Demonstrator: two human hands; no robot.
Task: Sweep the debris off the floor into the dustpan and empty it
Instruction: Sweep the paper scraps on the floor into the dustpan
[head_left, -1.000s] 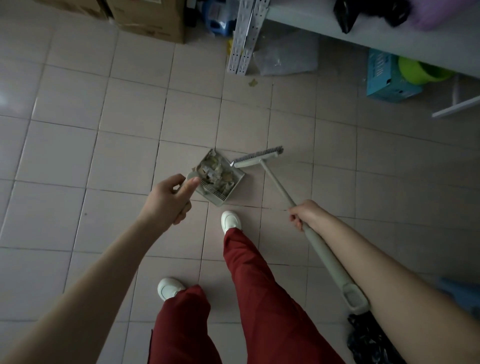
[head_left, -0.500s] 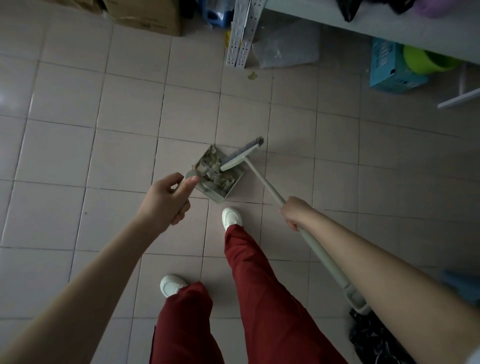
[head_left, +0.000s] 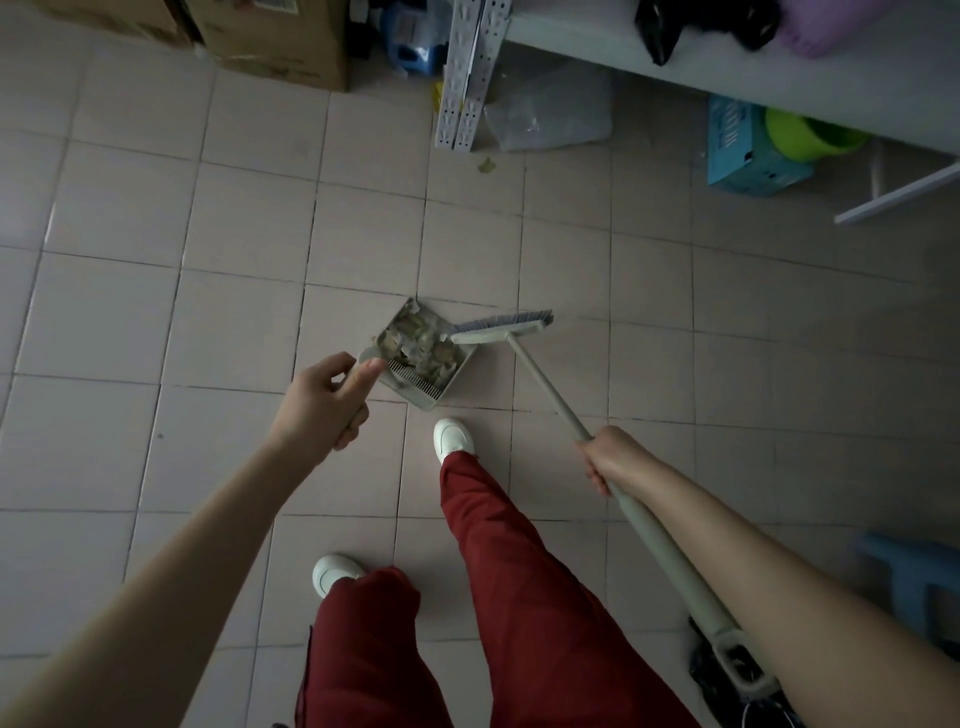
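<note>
Debris (head_left: 415, 345) fills dustpan (head_left: 465, 361), broom (head_left: 501, 330) alongside

My left hand (head_left: 322, 410) hides most of the dustpan (head_left: 423, 389) handle, the fingers of my right hand (head_left: 610, 457) curl out of sight behind the broom (head_left: 548, 387) pole, and a black bag (head_left: 704, 675) runs off the bottom edge

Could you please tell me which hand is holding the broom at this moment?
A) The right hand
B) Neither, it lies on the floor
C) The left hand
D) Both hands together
A: the right hand is curled round the handle of the broom, while the left hand grips the dustpan by its handle.
</note>
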